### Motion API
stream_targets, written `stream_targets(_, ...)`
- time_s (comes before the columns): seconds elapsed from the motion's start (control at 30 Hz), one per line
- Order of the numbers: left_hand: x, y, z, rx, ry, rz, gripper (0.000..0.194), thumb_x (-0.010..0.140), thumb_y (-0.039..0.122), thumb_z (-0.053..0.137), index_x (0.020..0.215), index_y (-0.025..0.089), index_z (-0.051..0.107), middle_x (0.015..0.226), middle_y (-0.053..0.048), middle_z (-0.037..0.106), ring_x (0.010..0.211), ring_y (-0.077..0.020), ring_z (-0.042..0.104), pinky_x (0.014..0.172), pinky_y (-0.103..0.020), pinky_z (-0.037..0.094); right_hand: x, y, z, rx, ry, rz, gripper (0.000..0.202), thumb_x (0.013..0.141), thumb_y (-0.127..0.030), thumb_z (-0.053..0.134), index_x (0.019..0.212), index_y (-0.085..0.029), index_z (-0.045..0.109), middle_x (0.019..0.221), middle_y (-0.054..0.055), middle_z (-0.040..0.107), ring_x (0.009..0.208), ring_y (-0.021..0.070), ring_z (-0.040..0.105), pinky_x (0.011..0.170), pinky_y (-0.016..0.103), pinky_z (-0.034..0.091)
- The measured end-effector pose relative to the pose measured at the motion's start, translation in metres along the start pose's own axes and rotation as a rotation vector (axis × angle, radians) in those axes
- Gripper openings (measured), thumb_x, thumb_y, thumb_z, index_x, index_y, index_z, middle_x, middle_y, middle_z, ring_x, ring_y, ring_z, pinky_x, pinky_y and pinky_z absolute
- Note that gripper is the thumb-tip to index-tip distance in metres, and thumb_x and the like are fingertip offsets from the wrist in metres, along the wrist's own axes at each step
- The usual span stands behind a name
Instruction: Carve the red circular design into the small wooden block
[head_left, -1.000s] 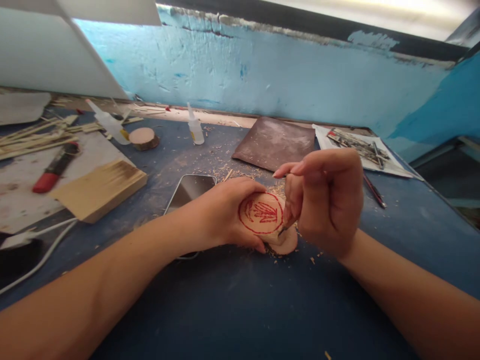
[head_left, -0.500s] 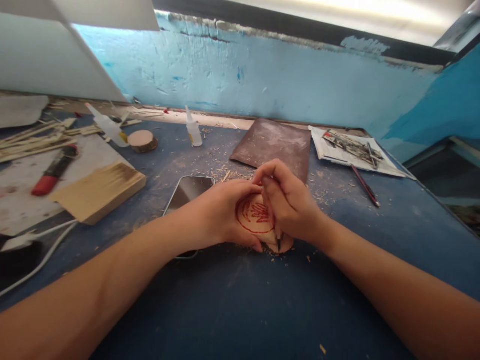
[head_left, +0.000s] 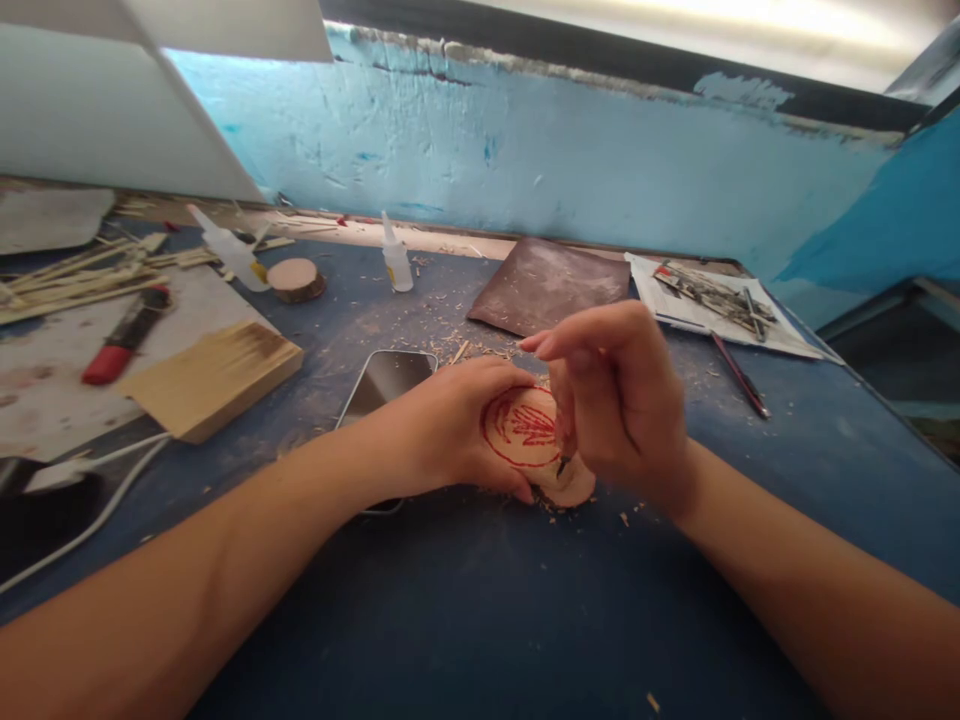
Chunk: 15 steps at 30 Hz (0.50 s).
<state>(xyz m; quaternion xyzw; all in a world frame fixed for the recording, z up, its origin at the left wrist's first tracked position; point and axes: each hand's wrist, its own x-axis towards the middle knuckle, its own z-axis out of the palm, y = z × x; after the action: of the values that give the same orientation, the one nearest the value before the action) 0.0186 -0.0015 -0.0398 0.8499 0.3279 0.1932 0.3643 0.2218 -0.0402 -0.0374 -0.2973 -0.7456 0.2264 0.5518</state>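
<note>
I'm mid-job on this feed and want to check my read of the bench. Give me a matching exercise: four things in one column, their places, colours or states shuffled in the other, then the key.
Things
1. Left hand
2. Right hand
3. Phone
4. Square sheet

Places, colours or states
A. Partly hidden by the left forearm
B. Dark brown, with pale smudges
C. Thumb and fingers around the red-marked wooden piece
D. Curled, with a dark-tipped tool showing below its fingers

Pairs: 1-C, 2-D, 3-A, 4-B
</note>
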Motion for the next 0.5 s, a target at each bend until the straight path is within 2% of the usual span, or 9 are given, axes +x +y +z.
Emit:
stream_targets(0.1,0.0,0.001,0.0,0.016,0.001,-0.018,0.078,0.052,0.047,0.109,0.12,0.024,0.077,0.12,-0.007,0.074,0.112,-0.0349,0.07,0.097,-0.048,0.054,0.006,0.012,0.004,0.0,-0.021,0.072,0.016,0.116,-0.024,0.046,0.116,-0.028,0.062,0.069,-0.005,0.053,0.07,0.019,0.069,0.094,0.045,0.064)
stream_targets(0.17,0.0,0.002,0.001,0.032,0.009,-0.026,0.078,0.05,0.048,0.11,0.117,0.023,0.078,0.119,-0.007,0.074,0.111,-0.0348,0.07,0.096,-0.047,0.055,0.006,0.02,0.005,0.012,-0.009,0.148,0.015,0.117,-0.026,0.045,0.116,-0.028,0.06,0.066,-0.007,0.05,0.065,0.0168,0.065,0.097,0.045,0.062)
stream_targets(0.23,-0.001,0.001,0.001,0.024,0.021,-0.016,0.08,0.049,0.047,0.111,0.118,0.023,0.078,0.121,-0.007,0.074,0.112,-0.0342,0.07,0.098,-0.048,0.055,0.002,0.024,0.005,0.009,-0.038,0.212,0.014,0.117,-0.025,0.046,0.114,-0.027,0.059,0.064,-0.009,0.049,0.055,0.0138,0.056,0.089,0.041,0.062)
stream_targets(0.27,0.0,0.0,0.002,0.011,0.019,-0.007,0.081,0.049,0.045,0.111,0.12,0.023,0.078,0.123,-0.007,0.074,0.114,-0.034,0.07,0.1,-0.048,0.055,-0.001,0.024,0.004,-0.008,-0.073,0.229,0.014,0.116,-0.024,0.047,0.113,-0.027,0.06,0.067,-0.008,0.053,0.056,0.0131,0.056,0.083,0.038,0.061)
stream_targets(0.37,0.0,-0.003,0.003,-0.014,0.018,0.011,0.083,0.05,0.043,0.11,0.123,0.025,0.077,0.128,-0.008,0.074,0.119,-0.0347,0.069,0.106,-0.05,0.055,-0.009,0.022,0.004,-0.045,-0.119,0.23,0.014,0.115,-0.024,0.05,0.11,-0.025,0.063,0.086,-0.001,0.067,0.074,0.0153,0.065,0.074,0.033,0.057)
stream_targets(0.43,-0.001,-0.004,0.003,0.004,0.013,0.001,0.084,0.05,0.045,0.11,0.125,0.024,0.077,0.13,-0.009,0.073,0.12,-0.0362,0.068,0.108,-0.052,0.054,-0.01,0.021,0.003,0.009,-0.051,0.225,0.015,0.115,-0.027,0.05,0.111,-0.026,0.064,0.078,-0.003,0.064,0.068,0.0154,0.063,0.076,0.035,0.059)
stream_targets(0.5,-0.001,-0.003,0.003,0.026,0.006,-0.012,0.088,0.051,0.047,0.11,0.128,0.021,0.076,0.13,-0.011,0.071,0.12,-0.037,0.068,0.109,-0.055,0.054,-0.007,0.019,0.003,0.079,0.042,0.216,0.014,0.117,-0.029,0.05,0.113,-0.027,0.063,0.062,-0.009,0.051,0.05,0.0133,0.051,0.075,0.037,0.061)
